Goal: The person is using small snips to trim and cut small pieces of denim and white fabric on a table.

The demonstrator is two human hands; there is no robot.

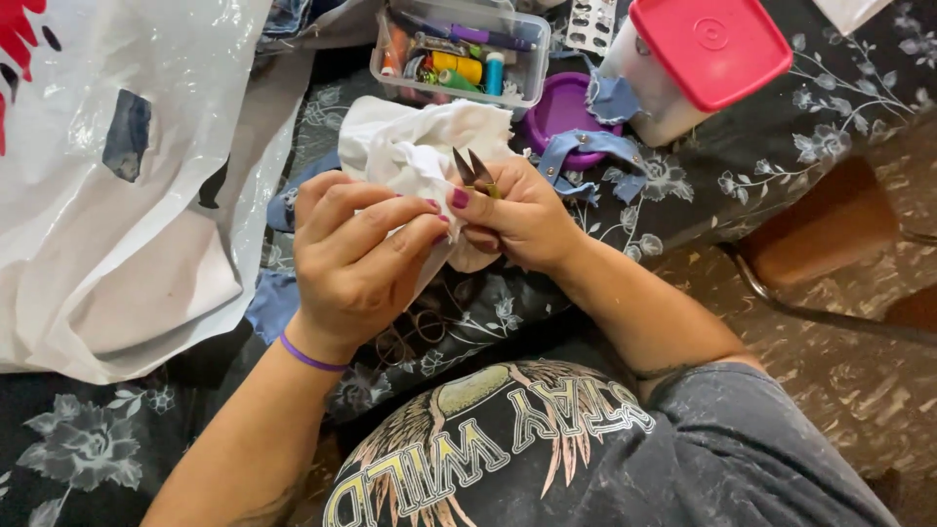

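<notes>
Both hands pinched on white cloth (pixel 410 146): left hand (pixel 356 259) fingers closed on its fold, right hand (pixel 517 220) also gripping small thread snips (pixel 475 172), blades up. Little free room beyond fingers: clear box of thread spools (pixel 459 59), purple lid (pixel 566 112), denim scraps (pixel 595 156). White plastic bag (pixel 117 195) crowding left. Cloth beneath fingers hidden.

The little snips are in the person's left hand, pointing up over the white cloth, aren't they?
Not quite. The head view shows the little snips in the right hand, blades pointing up over the white cloth. The left hand pinches the cloth instead.
</notes>
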